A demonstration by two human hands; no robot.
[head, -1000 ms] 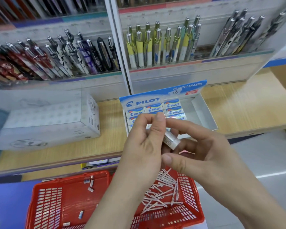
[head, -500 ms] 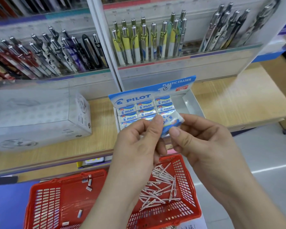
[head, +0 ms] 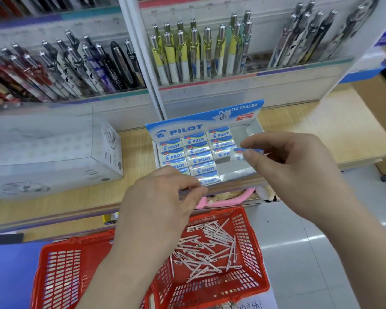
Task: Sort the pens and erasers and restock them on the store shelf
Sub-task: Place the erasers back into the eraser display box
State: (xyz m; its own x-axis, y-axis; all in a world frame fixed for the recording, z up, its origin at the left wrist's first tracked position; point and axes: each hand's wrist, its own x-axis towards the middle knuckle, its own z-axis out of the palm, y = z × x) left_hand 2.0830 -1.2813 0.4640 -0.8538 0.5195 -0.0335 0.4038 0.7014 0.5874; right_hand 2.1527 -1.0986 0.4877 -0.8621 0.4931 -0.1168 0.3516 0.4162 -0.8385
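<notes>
Eraser (head: 243,152): I see it pinched between thumb and forefinger of the right hand (head: 299,170), over the empty right side of the Pilot box (head: 205,121) on the shelf (head: 321,126). The left hand (head: 161,204) curls at the box's front edge; I cannot tell whether it holds anything. Pens (head: 210,250) lie in the red basket (head: 60,275) below.
</notes>
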